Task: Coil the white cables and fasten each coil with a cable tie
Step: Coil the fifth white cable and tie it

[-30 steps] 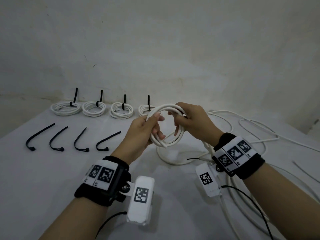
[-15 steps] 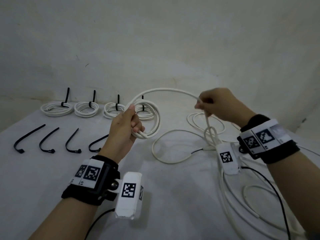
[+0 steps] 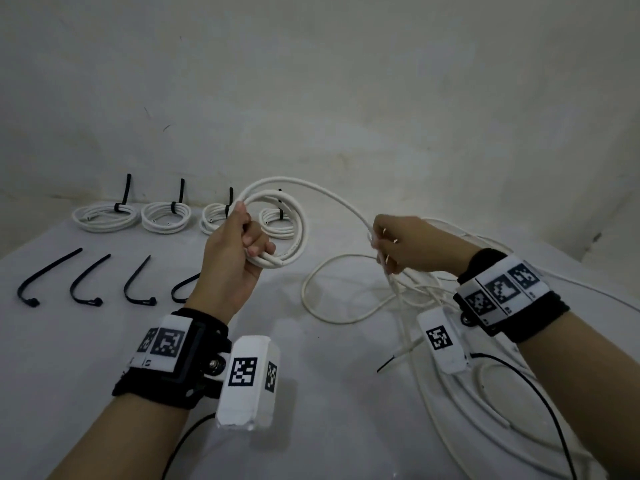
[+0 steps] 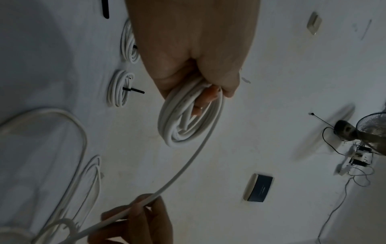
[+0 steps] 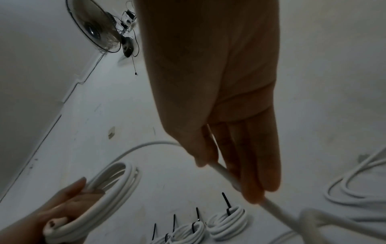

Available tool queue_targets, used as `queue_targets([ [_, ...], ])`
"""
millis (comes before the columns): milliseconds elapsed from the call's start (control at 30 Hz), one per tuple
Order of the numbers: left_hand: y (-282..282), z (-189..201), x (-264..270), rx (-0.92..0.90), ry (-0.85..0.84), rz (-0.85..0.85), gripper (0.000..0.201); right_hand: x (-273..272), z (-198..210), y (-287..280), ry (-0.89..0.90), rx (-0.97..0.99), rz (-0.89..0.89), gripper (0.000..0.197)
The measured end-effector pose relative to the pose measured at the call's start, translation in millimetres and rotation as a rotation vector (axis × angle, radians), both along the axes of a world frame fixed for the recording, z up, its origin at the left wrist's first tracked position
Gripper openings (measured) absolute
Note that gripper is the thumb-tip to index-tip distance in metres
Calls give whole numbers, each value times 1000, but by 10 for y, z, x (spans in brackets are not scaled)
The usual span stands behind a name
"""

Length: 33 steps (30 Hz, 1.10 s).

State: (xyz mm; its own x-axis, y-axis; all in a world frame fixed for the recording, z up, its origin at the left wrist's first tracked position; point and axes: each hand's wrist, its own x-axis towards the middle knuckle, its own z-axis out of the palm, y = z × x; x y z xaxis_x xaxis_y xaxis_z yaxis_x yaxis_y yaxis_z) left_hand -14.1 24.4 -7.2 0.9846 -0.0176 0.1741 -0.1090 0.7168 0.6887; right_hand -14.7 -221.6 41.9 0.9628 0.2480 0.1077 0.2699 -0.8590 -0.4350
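From the head view, a coil of white cable [image 3: 277, 230] was gripped in the curled left hand [image 3: 235, 261] above the table [image 3: 329, 393], its free length pinched by the right hand [image 3: 408, 247]. In the left wrist view, the coil [image 4: 188, 118] was wrapped by the fingers [image 4: 225, 82]. In the right wrist view, the strand [image 5: 229, 178] was held between thumb and nearly straight fingers [image 5: 250, 165], near four tied coils [image 5: 227, 219]

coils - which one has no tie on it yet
The coil gripped in the left hand, held above the table. The four coils along the wall each carry a black tie.
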Motion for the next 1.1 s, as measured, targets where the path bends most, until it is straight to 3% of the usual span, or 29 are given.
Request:
queue_targets([
  [133,-36,2,-24,37,-11,-10,33,-31,281,73,-236,423,-49,19],
  [233,-96,4,-61,51,-25,-41,33,-63,402,102,-319,501,-26,21],
  [400,-20,26,-47,-9,-20,8,32,-113,263,80,-328,429,37,21],
  [600,-47,45,-78,21,-87,-22,32,-104,258,229,-185,885,109,10],
  [733,-35,70,-110,23,-115,-41,30,-112,159,331,-115,996,139,10],
  [833,13,76,-91,-9,-108,-54,32,-130,226,284,-276,890,105,13],
  [967,46,65,-43,-93,-68,-61,33,-151,423,108,-658,406,18,10],
  [1100,93,55,-10,-162,-58,-45,32,-158,413,-72,-670,93,-15,12],
])
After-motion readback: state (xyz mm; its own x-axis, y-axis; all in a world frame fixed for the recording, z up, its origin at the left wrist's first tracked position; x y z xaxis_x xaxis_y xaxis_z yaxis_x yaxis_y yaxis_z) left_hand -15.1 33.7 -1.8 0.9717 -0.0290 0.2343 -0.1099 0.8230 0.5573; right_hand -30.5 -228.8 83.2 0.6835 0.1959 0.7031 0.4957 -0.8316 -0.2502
